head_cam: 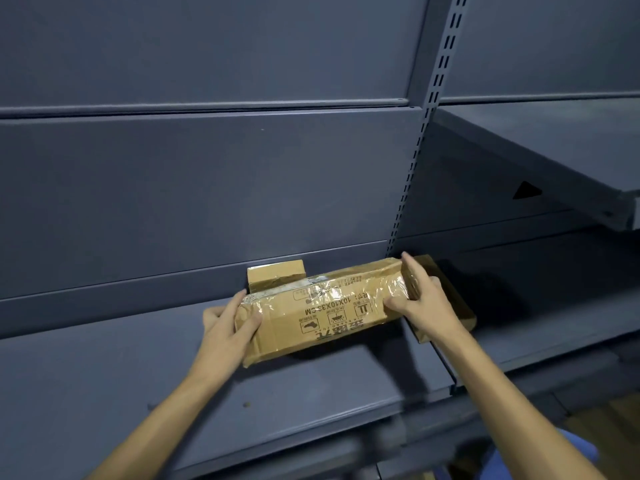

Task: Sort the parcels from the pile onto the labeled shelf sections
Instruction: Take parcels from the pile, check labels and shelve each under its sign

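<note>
Together, left hand (225,323) and right hand (420,299) grip the long, tape-wrapped cardboard parcel (322,317).

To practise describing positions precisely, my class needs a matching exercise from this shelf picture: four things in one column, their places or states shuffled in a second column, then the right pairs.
Things
1. long taped parcel
2. small cardboard box
3. flat cardboard parcel
4. slotted upright

Places or states
A. rises vertically at the back of the shelf
B. gripped at its ends by the left hand and the right hand
C. against the back panel, behind the long taped parcel
D. beyond the right hand, at the long taped parcel's right end

Pairs: 1-B, 2-C, 3-D, 4-A
</note>
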The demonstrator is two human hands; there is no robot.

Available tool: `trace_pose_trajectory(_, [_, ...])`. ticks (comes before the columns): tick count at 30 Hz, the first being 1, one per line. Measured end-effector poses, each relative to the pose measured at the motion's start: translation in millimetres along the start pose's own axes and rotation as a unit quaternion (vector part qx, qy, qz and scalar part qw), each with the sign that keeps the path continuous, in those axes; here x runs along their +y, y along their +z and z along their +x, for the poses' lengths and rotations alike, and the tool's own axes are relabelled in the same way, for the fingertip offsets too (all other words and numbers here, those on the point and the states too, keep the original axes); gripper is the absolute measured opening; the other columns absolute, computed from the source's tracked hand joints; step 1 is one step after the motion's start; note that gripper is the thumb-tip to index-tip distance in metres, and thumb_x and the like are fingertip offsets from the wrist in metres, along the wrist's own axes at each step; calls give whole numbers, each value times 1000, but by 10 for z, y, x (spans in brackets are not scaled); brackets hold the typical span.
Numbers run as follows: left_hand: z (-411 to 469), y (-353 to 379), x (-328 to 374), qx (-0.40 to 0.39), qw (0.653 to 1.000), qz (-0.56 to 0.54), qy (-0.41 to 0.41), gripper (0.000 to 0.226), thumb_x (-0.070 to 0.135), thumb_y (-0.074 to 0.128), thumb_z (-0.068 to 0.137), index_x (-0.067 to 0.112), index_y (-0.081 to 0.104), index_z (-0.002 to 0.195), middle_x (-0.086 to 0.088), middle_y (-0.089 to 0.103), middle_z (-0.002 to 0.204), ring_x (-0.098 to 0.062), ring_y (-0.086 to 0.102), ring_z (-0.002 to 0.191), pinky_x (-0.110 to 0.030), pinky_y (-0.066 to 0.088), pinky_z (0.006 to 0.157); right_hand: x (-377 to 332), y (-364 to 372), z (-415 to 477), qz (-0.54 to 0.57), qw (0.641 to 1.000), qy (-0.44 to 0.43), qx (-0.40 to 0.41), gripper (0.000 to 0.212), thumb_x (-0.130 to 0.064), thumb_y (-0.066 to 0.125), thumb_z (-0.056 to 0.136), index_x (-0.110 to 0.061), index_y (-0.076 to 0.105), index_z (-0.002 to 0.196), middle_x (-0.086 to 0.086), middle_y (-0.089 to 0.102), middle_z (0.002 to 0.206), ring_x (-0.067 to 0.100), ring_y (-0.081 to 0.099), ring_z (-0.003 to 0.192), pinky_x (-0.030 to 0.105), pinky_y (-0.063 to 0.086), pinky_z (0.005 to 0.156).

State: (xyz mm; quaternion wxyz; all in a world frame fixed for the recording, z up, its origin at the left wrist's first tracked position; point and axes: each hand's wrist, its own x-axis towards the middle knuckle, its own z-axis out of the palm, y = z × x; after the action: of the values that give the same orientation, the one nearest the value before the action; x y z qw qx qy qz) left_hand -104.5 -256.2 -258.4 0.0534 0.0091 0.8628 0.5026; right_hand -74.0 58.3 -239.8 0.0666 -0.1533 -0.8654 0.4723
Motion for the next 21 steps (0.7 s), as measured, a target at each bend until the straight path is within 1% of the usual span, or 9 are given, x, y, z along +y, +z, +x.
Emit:
trace_pose_trajectory(1, [-48, -13, 4, 8, 1000, -12, -2, 37, 39, 49, 95, 37, 45, 132, -1, 36, 117, -6, 48, 105, -18, 32, 91, -12, -9, -85, 1, 1000, -8, 3, 81, -20, 74, 78, -42, 32, 145, 5, 43, 120, 5, 46, 99, 25, 34, 91])
trace_pose_trajectory(4, [-153, -28, -39, 4, 999, -36, -23, 21, 46, 45, 96, 37, 52, 113, 0, 42, 117, 5, 46, 99, -28, 34, 87, 34, -7, -257, 29, 999, -7, 46, 50, -39, 69, 83, -38, 46, 128, 2, 51, 117, 10, 50, 104, 30, 41, 89])
trace_pose_trajectory(6, [-222, -19, -55, 5, 999, -33, -17, 16, 50, 41, 95, 39, 52, 101, 2, 51, 113, -3, 50, 102, -31, 39, 81, 84, 13, -318, 35, 996, 15, 79, 35, -50, 62, 86, -32, 51, 113, 0, 59, 108, 14, 56, 96, 30, 45, 75])
trace_pose_trajectory(8, [-284, 4, -42, 10, 999, -35, -7, 15, 47, 41, 97, 35, 50, 95, 3, 60, 105, -14, 56, 99, -29, 42, 71, 129, 60, -354, 17, 993, 31, 115, 31, -56, 57, 86, -26, 52, 91, 1, 63, 94, 19, 59, 89, 31, 41, 65])
trace_pose_trajectory(10, [-343, 29, 6, 10, 999, -34, -15, 14, 40, 41, 98, 28, 47, 95, 6, 64, 97, -13, 60, 82, -27, 41, 61, 179, 110, -396, 12, 990, 30, 134, 33, -53, 61, 84, -23, 49, 77, 4, 64, 86, 23, 60, 84, 34, 41, 63])
trace_pose_trajectory(12, [-388, 32, 49, 23, 999, -38, -26, 10, 33, 41, 99, 24, 46, 95, 7, 64, 91, -13, 58, 70, -29, 40, 56, 223, 137, -446, 20, 991, 20, 129, 27, -44, 66, 83, -22, 51, 76, 5, 65, 87, 23, 61, 83, 34, 43, 65])
trace_pose_trajectory(14, [-431, 15, 66, 31, 998, -48, -35, 8, 28, 41, 99, 22, 45, 96, 7, 64, 90, -13, 57, 65, -26, 42, 51, 247, 131, -499, 35, 994, 6, 106, 13, -35, 69, 83, -28, 59, 88, 1, 63, 101, 17, 59, 93, 34, 47, 76])
trace_pose_trajectory(16, [-492, 3, 69, 33, 997, -61, -41, 6, 23, 39, 99, 23, 45, 98, 9, 64, 93, -13, 57, 63, -17, 42, 45, 253, 115, -566, 45, 995, -8, 83, 19, -27, 70, 84, -31, 64, 101, -3, 58, 113, 7, 56, 101, 32, 47, 89])
trace_pose_trajectory(21, [-637, 5, 16, 49, 995, -81, -29, 17, 24, 38, 100, 37, 49, 99, 7, 59, 116, -13, 63, 89, -17, 47, 52, 247, 59, -688, 73, 995, -18, 69, 20, -20, 75, 81, -26, 69, 99, -10, 61, 108, 3, 56, 101, 24, 42, 84])
